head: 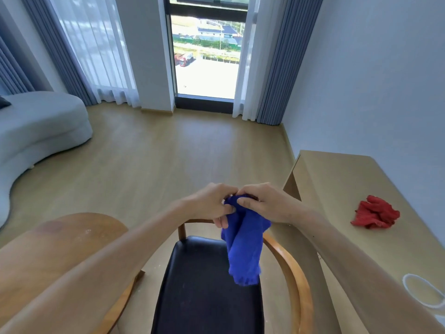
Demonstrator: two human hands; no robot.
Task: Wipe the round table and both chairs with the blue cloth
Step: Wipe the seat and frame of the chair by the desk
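The blue cloth [244, 239] hangs bunched in the air above a wooden chair [292, 268] with a black seat. Both hands pinch its top edge: my left hand [212, 203] on the left side and my right hand [262, 203] on the right, fingertips nearly touching. The round wooden table [48, 239] lies at the lower left, partly hidden by my left forearm. Only one chair is in view.
A light wooden desk [337, 179] runs along the right wall with a crumpled red cloth [375, 215] and a coiled white cable [423, 292] on it. A grey sofa [36, 131] stands at the left. Wooden floor stretches ahead to the window and curtains.
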